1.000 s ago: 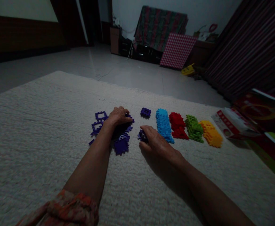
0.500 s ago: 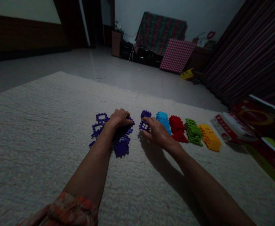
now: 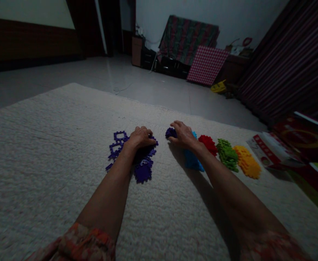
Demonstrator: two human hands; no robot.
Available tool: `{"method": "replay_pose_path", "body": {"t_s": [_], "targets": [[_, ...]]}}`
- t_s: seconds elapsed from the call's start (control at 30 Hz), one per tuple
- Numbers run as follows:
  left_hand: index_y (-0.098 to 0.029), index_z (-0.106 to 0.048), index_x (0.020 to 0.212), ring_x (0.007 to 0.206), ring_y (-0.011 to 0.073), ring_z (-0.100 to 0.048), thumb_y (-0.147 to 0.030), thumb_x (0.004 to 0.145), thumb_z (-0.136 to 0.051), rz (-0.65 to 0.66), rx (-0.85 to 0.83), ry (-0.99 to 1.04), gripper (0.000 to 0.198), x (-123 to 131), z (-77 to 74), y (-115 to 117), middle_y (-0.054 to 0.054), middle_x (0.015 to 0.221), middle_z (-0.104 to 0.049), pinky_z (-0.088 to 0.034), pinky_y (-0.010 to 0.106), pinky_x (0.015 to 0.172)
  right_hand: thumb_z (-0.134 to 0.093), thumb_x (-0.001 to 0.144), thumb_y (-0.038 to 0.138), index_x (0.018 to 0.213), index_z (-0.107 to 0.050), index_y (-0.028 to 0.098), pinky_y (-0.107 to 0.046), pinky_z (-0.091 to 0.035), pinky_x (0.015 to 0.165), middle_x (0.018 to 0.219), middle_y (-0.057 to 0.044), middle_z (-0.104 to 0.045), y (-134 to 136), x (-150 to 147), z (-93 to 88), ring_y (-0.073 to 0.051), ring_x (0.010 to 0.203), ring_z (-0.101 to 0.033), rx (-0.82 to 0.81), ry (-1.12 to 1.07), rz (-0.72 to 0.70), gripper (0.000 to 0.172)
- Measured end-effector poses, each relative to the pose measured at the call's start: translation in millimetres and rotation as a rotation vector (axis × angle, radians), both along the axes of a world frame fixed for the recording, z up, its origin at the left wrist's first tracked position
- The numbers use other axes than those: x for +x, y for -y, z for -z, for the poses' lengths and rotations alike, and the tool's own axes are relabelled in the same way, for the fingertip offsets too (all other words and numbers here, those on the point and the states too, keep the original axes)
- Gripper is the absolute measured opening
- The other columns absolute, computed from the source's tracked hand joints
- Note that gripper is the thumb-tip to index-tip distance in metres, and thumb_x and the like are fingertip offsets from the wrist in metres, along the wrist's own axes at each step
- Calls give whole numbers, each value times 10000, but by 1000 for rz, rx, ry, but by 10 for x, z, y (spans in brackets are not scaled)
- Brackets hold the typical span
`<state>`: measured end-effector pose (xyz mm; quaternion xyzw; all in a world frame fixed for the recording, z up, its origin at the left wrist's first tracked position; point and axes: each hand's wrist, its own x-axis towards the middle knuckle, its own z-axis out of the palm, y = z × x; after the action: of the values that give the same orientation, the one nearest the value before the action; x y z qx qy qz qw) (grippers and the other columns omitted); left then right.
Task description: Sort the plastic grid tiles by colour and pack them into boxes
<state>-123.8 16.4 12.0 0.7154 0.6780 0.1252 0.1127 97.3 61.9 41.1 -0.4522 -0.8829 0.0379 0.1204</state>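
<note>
The tile pile (image 3: 143, 172) lies on the mat (image 3: 52, 152), partly under the person's left hand (image 3: 140, 137). Just right of the pile I see a small stack (image 3: 170, 133) at the right hand (image 3: 184, 134). Farther right of the pile come four rows of tiles side by side: the first row (image 3: 193, 161), partly behind the right hand and wrist, then the second row (image 3: 207, 142), third row (image 3: 227, 155) and fourth row (image 3: 246, 161). Farther still to the pile's right sits a carton (image 3: 273, 150). Well behind the pile, across the floor (image 3: 159, 90), stands a cabinet (image 3: 170, 67).
</note>
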Motion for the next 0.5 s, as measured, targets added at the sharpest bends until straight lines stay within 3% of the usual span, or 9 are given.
{"method": "replay_pose_path", "body": {"t_s": [0.1,0.2,0.27,0.37,0.5], "targets": [[-246,-733,1171,1221,331,-582,-510,820,-634,-4,-52,-15,450,16,-85,31,121,1299,-667,-454,416,1027,-623,827,234,1322,-529,132,-533,-385,1093,1436,-227,-498,255,14,69,-338,1353,-455,76,-225,-145,513],[-220,-676,1281,1257,294,-582,-442,895,-535,-15,-86,7,467,24,-191,78,114,1365,-640,-444,377,1048,-548,893,266,1317,-523,176,-478,-425,1091,1347,-180,-572,720,-49,251,-276,1306,-516,37,-446,-214,435],[-214,-652,1314,1262,279,-583,-407,921,-491,-40,-82,17,467,-4,-248,103,110,1383,-632,-437,380,1061,-590,893,346,1373,-478,163,-480,-401,1129,1455,-204,-484,1060,-119,399,-283,1389,-443,-30,-512,-222,526],[-228,-649,1315,1261,282,-585,-390,934,-458,-132,-48,9,456,-124,-309,115,105,1370,-645,-430,416,1071,-632,871,372,1447,-408,146,-532,-337,1172,1555,-228,-370,1442,-213,548,-311,1471,-327,-116,-476,-249,657],[-267,-635,1323,1284,327,-562,-451,900,-498,-292,-102,-36,481,-392,-312,111,102,1401,-623,-422,496,1066,-669,832,407,1500,-351,174,-662,-222,1175,1645,-222,-194,1595,-252,567,-376,1523,-177,-126,-336,-261,776]]}}
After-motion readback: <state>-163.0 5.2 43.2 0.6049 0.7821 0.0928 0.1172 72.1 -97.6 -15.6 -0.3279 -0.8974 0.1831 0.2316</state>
